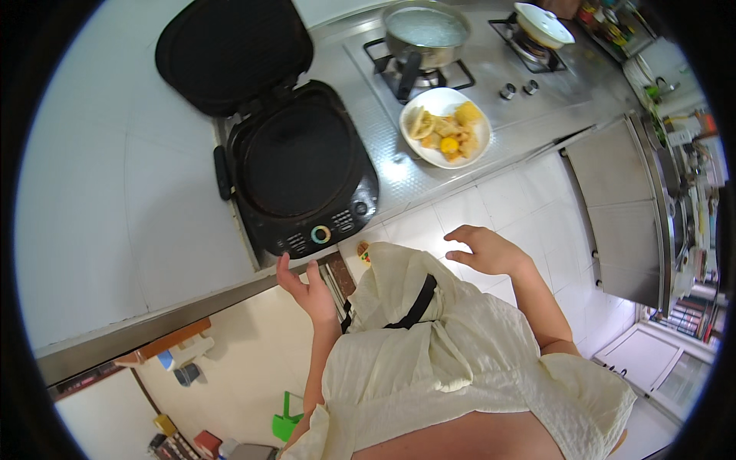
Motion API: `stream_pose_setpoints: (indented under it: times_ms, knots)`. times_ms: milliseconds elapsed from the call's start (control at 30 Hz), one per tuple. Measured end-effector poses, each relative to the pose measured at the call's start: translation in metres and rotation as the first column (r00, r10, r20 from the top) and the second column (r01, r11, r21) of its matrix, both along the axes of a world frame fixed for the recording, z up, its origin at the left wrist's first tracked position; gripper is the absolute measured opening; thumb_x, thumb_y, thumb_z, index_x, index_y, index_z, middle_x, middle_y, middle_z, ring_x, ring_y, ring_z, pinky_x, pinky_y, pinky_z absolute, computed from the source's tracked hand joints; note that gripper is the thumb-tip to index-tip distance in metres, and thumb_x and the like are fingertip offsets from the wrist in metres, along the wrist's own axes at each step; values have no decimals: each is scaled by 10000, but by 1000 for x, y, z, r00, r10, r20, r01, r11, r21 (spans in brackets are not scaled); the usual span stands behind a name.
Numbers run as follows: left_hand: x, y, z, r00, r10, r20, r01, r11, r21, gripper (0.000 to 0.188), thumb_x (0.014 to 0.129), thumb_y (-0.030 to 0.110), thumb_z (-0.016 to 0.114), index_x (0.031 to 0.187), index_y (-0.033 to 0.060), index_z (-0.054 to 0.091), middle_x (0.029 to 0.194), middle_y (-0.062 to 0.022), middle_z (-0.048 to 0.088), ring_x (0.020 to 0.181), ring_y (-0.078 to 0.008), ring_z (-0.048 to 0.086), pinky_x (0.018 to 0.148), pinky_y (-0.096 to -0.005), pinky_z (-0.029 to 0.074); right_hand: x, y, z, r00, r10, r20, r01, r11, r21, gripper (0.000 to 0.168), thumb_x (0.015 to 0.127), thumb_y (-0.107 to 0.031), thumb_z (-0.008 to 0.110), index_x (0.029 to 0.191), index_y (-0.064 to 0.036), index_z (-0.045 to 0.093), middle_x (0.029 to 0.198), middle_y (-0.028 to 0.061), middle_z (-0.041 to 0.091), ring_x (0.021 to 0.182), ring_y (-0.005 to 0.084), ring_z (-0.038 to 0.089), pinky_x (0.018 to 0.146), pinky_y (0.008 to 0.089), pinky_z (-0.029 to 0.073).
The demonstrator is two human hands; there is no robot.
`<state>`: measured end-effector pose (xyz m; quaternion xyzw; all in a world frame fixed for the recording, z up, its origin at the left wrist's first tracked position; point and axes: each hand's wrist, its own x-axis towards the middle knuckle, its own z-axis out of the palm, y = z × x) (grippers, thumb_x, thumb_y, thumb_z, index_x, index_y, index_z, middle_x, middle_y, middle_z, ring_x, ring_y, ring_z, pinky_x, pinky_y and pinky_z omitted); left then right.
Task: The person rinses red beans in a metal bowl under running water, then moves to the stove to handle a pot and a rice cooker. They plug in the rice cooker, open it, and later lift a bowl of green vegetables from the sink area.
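Just off the front edge of a black electric griddle [296,158], my left hand [307,287] hangs with its fingers apart and nothing in it. The griddle's ridged lid [233,52] is raised, and its round dark plate lies bare. My right hand [486,250] is held in the air over the floor, fingers apart and slightly curled, holding nothing. Above it, on the steel counter, stands a white plate [422,152] with folded dumpling-like pieces [422,122], pale cooked pieces, a yellow lump [467,113] and what looks like an egg yolk [449,145].
A steel saucepan [426,34] of clear liquid sits on the near gas burner, its black handle [409,75] pointing towards me. A lidded white casserole [543,26] stands on the farther burner. Two knobs [508,91] are on the hob. A steel cabinet [624,213] is at the right.
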<state>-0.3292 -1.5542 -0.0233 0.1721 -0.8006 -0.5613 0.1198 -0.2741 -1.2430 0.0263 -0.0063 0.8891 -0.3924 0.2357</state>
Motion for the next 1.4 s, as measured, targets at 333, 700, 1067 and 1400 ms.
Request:
stream_pose_setpoints:
  times_ms: [333,700,1067,1400]
  knots:
    - [13,120,-28,765,-619,178,469,725,504,350,893,183,542,1216,73,465,1201,-69,513,1092,-172,502,903,-309,391,122,61,-25,966,-257,35,256,966,23,451,876,-348,568,1161,3,562,1151,198,569,1014,339,564,880,384,453]
    - [-52,240,-54,709,-647,280,262,610,748,582,904,346,519,1326,17,290,1283,-182,449,1128,-302,502,955,-414,415,223,112,-52,859,-510,35,508,860,47,393,857,-306,612,1107,-2,601,1084,185,609,961,303,602,821,360,488]
    - [-79,291,-84,808,-525,269,136,610,781,407,905,178,419,1227,-65,372,1123,-231,524,1013,-307,578,805,-378,540,172,193,55,941,-334,-44,325,863,387,368,888,-314,539,1064,7,574,1090,158,553,988,319,548,780,424,495]
    - [-47,283,-81,809,-523,270,224,699,679,355,883,93,431,1226,2,422,1013,-150,605,792,-245,646,610,-261,517,87,216,261,923,-76,-378,348,587,731,345,764,-189,614,987,75,618,1046,229,593,831,211,579,450,254,461]
